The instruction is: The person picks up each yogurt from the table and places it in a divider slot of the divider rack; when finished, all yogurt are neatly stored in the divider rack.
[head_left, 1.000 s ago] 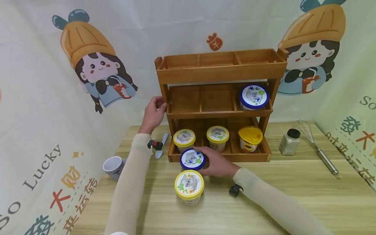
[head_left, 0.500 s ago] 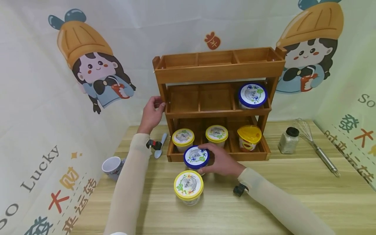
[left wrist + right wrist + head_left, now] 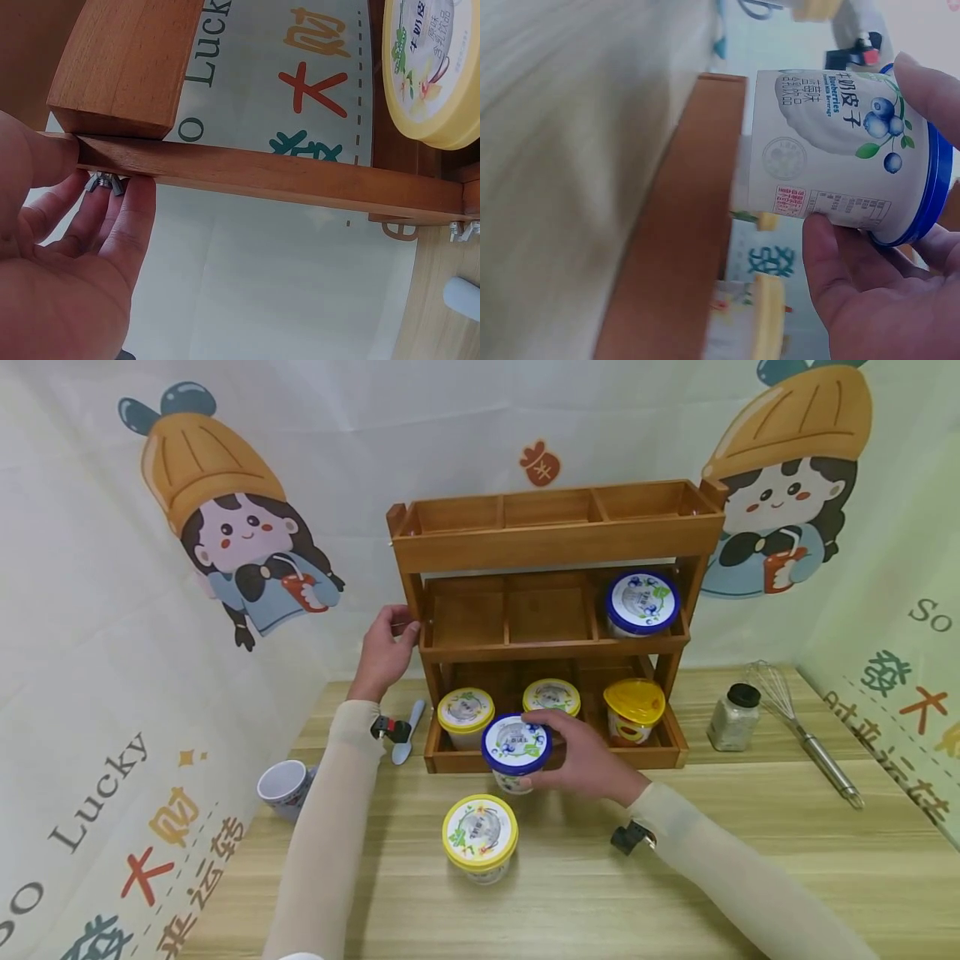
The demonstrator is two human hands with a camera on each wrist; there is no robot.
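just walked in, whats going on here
A person's right hand holds a blue-lidded tub above the table, in front of a wooden rack; the left hand grips the rack's side. A yellow-lidded tub stands on the table. Another blue-lidded tub sits at the right end of the middle shelf, and three yellow-lidded containers stand on the bottom shelf.

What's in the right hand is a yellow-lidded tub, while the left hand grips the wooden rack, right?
Not yellow: the right wrist view shows the right hand holding a blue-lidded tub. The left hand does grip the wooden rack.
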